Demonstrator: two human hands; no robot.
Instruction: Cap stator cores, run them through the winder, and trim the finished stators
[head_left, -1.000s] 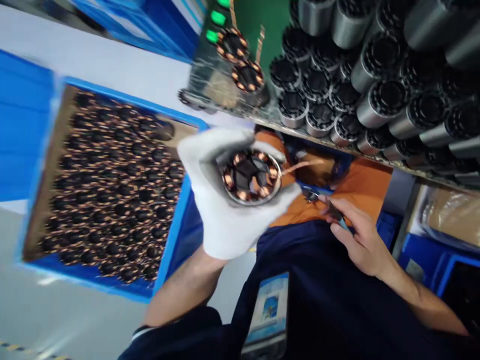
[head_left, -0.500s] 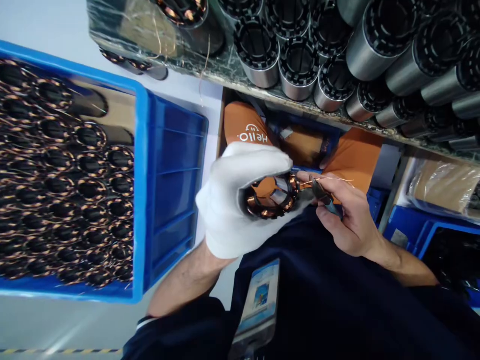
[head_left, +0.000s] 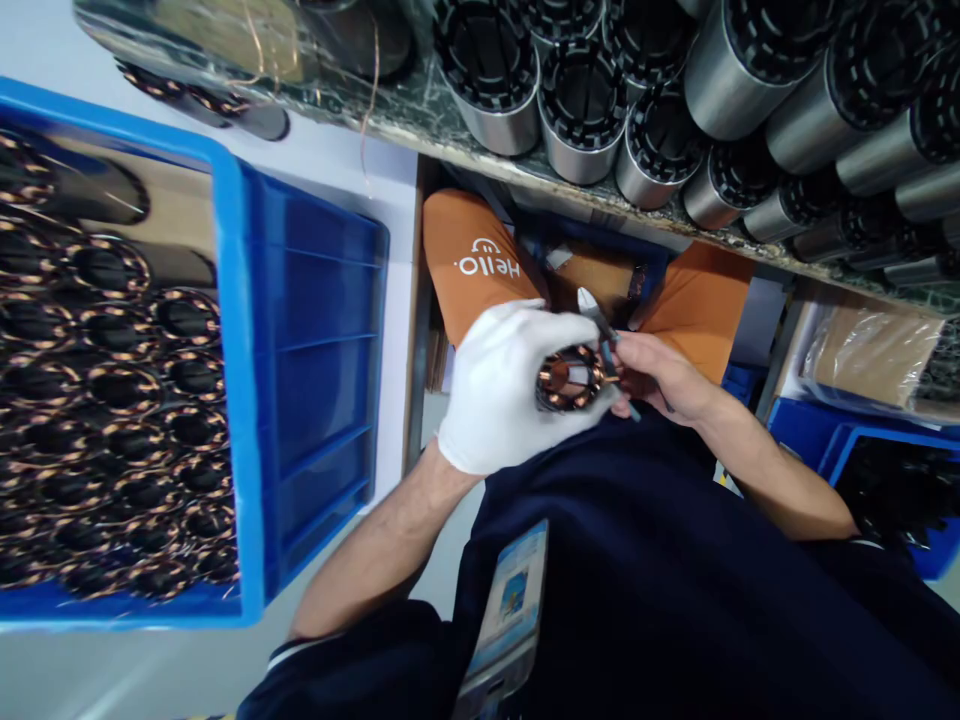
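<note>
My left hand (head_left: 499,390), in a white glove, is wrapped round a motor stator (head_left: 559,400). Copper windings ring the stator's open end, which faces up toward me. My right hand (head_left: 664,375) is bare and holds a pair of cutting pliers (head_left: 592,308) close against the stator's right side. The pliers' pale jaws point up and away, and their blue handles run down past the fingers. My right fingertips are at the winding's edge; whether they also pinch a wire cannot be made out.
At left stands a blue crate (head_left: 244,400) packed with wound stators (head_left: 124,390). Steel cylinders with black slotted ends (head_left: 581,120) line the bench (head_left: 420,130) above. Another blue bin (head_left: 832,450) with black parts sits at right. A badge (head_left: 510,605) hangs on my dark shirt.
The pliers have swung round from pointing at the stator's wires to pointing up and away. Both hands have come closer together, and the stator sits slightly farther right. The view has shifted.
</note>
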